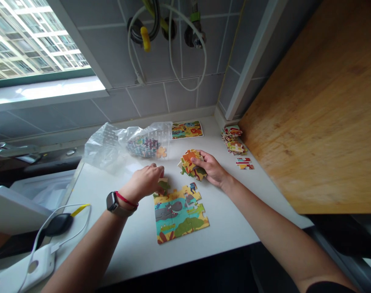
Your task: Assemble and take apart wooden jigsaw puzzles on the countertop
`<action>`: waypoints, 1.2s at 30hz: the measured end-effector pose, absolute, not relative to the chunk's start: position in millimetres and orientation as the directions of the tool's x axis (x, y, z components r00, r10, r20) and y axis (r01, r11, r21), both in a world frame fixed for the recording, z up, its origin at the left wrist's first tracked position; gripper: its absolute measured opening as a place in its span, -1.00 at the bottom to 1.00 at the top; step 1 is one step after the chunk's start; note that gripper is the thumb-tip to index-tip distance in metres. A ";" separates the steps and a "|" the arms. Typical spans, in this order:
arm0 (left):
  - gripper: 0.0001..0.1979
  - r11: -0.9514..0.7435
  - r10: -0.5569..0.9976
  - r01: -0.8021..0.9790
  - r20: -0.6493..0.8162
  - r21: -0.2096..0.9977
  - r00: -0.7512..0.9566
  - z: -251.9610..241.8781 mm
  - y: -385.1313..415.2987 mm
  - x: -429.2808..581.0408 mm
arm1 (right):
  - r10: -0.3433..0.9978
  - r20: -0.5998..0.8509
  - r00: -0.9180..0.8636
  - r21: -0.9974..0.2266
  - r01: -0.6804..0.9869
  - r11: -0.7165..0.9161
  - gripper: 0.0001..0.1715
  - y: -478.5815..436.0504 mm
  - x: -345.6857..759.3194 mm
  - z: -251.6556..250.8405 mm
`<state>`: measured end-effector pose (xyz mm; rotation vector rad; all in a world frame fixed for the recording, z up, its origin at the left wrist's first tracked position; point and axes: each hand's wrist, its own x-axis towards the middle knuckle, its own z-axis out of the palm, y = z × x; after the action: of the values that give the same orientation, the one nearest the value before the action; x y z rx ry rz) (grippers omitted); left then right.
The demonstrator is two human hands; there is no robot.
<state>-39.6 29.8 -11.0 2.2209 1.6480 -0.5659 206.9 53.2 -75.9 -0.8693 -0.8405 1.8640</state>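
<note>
A partly joined jigsaw [181, 215] with a grey hippo, blue water and green shapes lies on the white countertop [234, 211]. My left hand [147, 180], with a watch and red cord at the wrist, is at its upper left corner, fingers closed on a green and yellow puzzle piece [163, 185]. My right hand [212, 167] holds a fanned stack of puzzle pieces [191, 162], mostly orange and yellow, above the jigsaw's upper right, with the thumb on top. The picture card [187, 130] lies behind, near the wall.
A clear plastic bag [112, 144] with many small pieces lies at the back left. Piled pieces [234, 140] and a few loose ones [245, 163] sit by the wooden panel [310, 122] on the right. A white power bank [35, 264] and cables are at the lower left.
</note>
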 end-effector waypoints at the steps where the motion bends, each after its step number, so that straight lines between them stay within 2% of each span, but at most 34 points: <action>1: -0.63 -0.290 0.833 0.957 -0.485 0.029 0.267 -10.9 30.3 -40.6 | 0.905 -0.229 -0.359 -0.822 -0.427 -0.378 -0.44 53.1 207.0 -75.8; 4: -0.69 -0.281 0.833 0.957 -0.476 0.073 0.280 -9.0 29.8 -44.2 | 0.900 -0.240 -0.364 -0.823 -0.415 -0.387 -0.42 53.2 207.5 -75.9; 8: -0.64 -0.232 0.857 0.953 -0.423 0.194 0.294 -1.7 24.3 -51.4 | 0.905 -0.221 -0.363 -0.829 -0.420 -0.370 -0.42 53.4 207.7 -76.6; 12: -0.87 -0.217 0.863 0.939 -0.397 0.267 0.312 9.0 14.2 -58.9 | 0.908 -0.213 -0.360 -0.825 -0.432 -0.365 -0.42 52.9 207.0 -76.6; 16: -0.82 -0.249 0.885 0.929 -0.324 0.275 0.333 16.3 3.2 -62.2 | 0.915 -0.194 -0.354 -0.818 -0.456 -0.350 -0.40 53.5 205.9 -78.3; 20: -0.78 -0.209 0.906 0.928 -0.296 0.310 0.303 20.8 -4.1 -66.3 | 0.924 -0.176 -0.338 -0.809 -0.485 -0.332 -0.36 55.8 205.4 -82.7; 25: -0.73 -0.186 0.919 0.920 -0.271 0.346 0.288 30.1 -1.8 -84.0 | 0.926 -0.164 -0.340 -0.807 -0.494 -0.325 -0.41 57.8 206.9 -85.4; 28: -0.68 -0.137 0.884 0.865 -0.335 0.482 0.327 34.6 2.5 -89.9 | 0.926 -0.159 -0.344 -0.803 -0.501 -0.324 -0.45 57.5 207.4 -85.0; 31: -0.63 0.004 0.816 0.767 -0.446 0.642 0.369 36.8 4.2 -85.5 | 0.926 -0.163 -0.341 -0.799 -0.505 -0.327 -0.49 56.9 207.0 -84.0; 33: -0.64 0.067 0.778 0.724 -0.490 0.687 0.393 37.2 3.4 -80.6 | 0.924 -0.167 -0.344 -0.800 -0.501 -0.331 -0.51 56.9 206.8 -83.6; 36: -0.64 0.078 0.725 0.718 -0.534 0.692 0.436 32.5 2.1 -77.1 | 0.923 -0.166 -0.348 -0.798 -0.502 -0.333 -0.52 57.6 207.0 -83.7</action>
<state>-77.1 2.1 32.5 1.6373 1.2809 0.0082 207.0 57.6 -83.7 -0.7792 -0.8083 1.8388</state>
